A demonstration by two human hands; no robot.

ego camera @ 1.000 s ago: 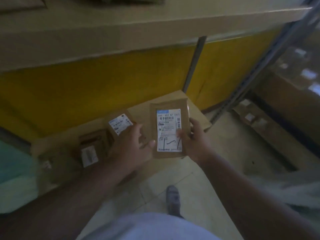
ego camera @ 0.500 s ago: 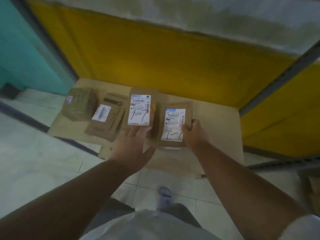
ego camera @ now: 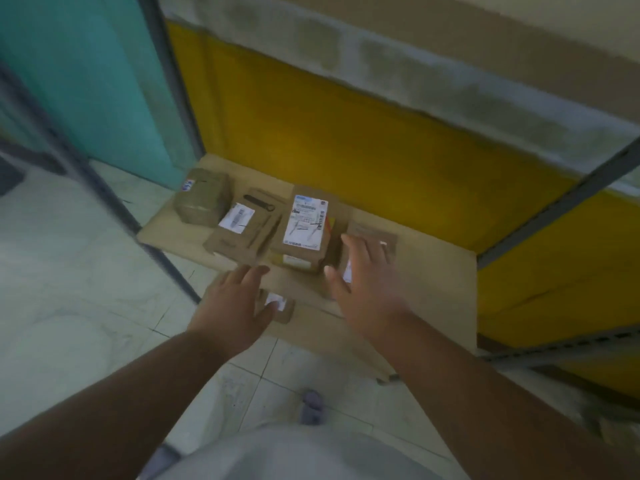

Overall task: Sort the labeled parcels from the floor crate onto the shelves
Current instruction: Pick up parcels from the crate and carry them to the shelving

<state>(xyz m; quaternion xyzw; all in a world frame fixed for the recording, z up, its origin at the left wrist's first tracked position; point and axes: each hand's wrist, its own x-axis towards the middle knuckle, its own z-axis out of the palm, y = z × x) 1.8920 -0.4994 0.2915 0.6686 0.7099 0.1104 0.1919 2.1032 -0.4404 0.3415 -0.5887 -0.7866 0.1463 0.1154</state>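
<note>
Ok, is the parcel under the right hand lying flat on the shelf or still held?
Lying flat. The parcel rests on the cardboard shelf; the right hand is above it, fingers straight, not gripping.

Mid-frame, four brown parcels are lying on a low cardboard-covered shelf (ego camera: 433, 271) in front of a yellow backing (ego camera: 363, 133). The right hand (ego camera: 367, 292) is spreading straight fingers (ego camera: 353, 251) over the rightmost parcel (ego camera: 375, 239). The left hand (ego camera: 232, 306) is hovering flat above a small labelled parcel (ego camera: 277, 303) at the shelf's front edge.
</note>
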